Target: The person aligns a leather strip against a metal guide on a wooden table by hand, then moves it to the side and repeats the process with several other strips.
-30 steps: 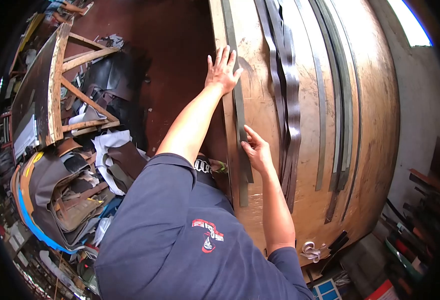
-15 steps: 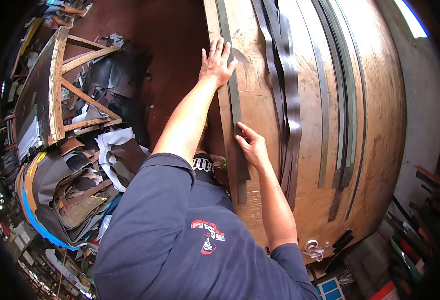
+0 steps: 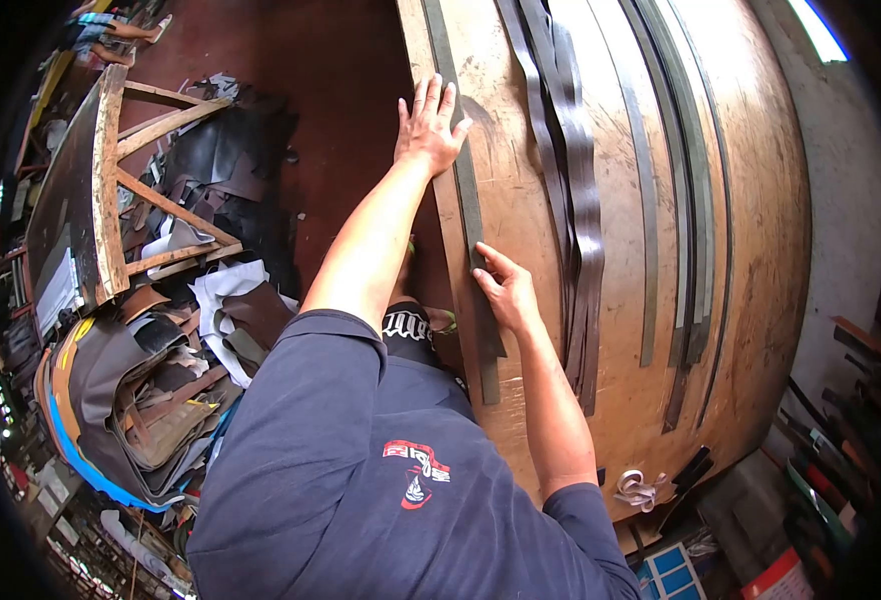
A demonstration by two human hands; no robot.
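- Scraps lie heaped.
- Left hand: fingers spread, released, flat on the grey-green strip.
- That strip lies along the left edge of the surface.
- Right hand: fingers at the strip's right edge; cannot tell whether they grasp it.
- Dark brown strips lie bunched.

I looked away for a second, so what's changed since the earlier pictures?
The camera view has shifted slightly; otherwise nothing visibly moved, and nothing was taken hold of or let go. The left hand stays spread at the edge of the table, the right hand stays at the grey-green strip, and the dark strips lie as before.
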